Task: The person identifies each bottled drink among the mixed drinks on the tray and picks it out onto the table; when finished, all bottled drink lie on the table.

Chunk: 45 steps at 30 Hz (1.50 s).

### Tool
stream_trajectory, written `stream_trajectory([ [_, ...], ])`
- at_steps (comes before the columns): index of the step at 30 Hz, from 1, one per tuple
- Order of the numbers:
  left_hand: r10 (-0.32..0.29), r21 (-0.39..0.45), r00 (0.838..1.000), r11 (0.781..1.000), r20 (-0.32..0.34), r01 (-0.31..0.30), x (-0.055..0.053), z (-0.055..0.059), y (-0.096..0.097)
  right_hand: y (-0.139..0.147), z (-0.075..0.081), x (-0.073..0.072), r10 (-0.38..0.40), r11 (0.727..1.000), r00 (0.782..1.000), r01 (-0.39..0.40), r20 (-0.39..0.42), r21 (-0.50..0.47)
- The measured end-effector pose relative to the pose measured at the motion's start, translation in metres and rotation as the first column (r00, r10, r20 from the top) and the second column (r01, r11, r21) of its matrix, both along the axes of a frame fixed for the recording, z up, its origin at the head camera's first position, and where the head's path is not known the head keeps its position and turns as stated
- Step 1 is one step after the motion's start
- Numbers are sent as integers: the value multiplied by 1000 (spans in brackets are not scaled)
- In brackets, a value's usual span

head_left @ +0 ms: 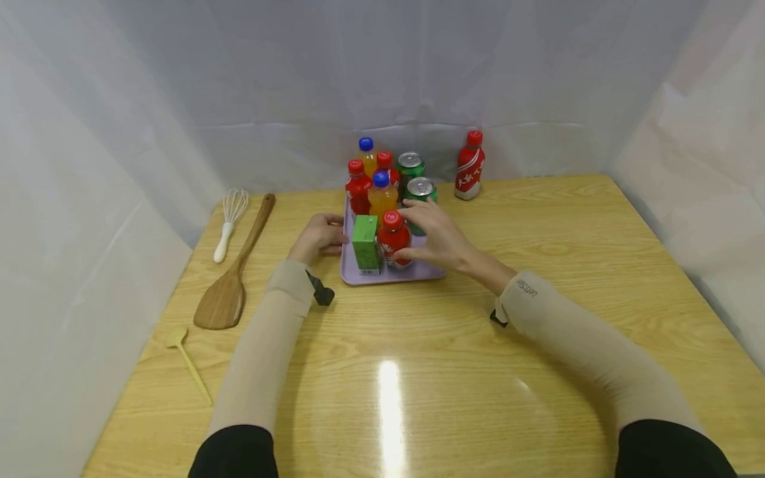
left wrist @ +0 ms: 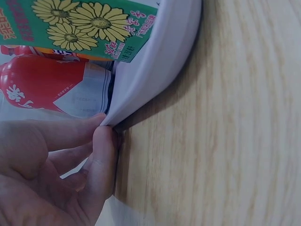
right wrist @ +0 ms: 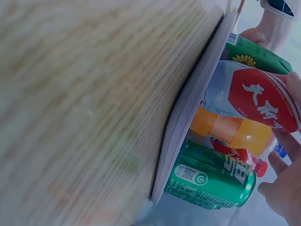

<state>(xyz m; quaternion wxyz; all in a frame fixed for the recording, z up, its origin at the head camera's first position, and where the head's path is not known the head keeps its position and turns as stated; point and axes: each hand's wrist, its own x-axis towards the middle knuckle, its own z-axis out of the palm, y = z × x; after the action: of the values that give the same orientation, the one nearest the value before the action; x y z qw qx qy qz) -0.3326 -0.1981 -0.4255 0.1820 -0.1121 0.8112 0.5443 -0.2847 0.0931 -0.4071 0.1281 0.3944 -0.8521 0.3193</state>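
Note:
My left hand [head_left: 323, 234] pinches the left rim of a lilac tray [head_left: 394, 277] between thumb and fingers, which shows closely in the left wrist view. Thumb and fingers of my right hand [head_left: 439, 236] are round the upper part of a red bottle [head_left: 394, 244] with a red cap, upright at the tray's front. Left of that bottle stands a green drink carton [head_left: 366, 244] with yellow flowers. Behind them on the tray are an orange drink bottle [head_left: 382, 198] with a blue cap, another like it, two more red bottles and two green cans, one a front can [right wrist: 211, 176].
Another red bottle [head_left: 470, 166] stands on the table behind the tray, to the right. At the left lie a whisk [head_left: 227, 226], a wooden spatula [head_left: 224, 295] and a small yellow spoon-like utensil [head_left: 190, 365]. A white curtain [head_left: 299, 86] hangs behind the table.

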Motion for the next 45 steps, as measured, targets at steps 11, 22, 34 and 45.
stream_trajectory([
  [11,-7,-25,1000,1000,9,7,-2,1,0,3,9,7,62,987,994,-48,90,-153],
  [22,-11,-34,1000,999,18,11,-2,3,0,3,25,12,100,958,956,-18,276,-285],
  [34,-12,-36,999,999,29,13,-3,4,0,19,36,4,214,917,882,-33,421,-397],
  [45,-19,-48,999,999,36,20,-4,1,-2,36,42,-3,246,864,783,90,571,-495],
])
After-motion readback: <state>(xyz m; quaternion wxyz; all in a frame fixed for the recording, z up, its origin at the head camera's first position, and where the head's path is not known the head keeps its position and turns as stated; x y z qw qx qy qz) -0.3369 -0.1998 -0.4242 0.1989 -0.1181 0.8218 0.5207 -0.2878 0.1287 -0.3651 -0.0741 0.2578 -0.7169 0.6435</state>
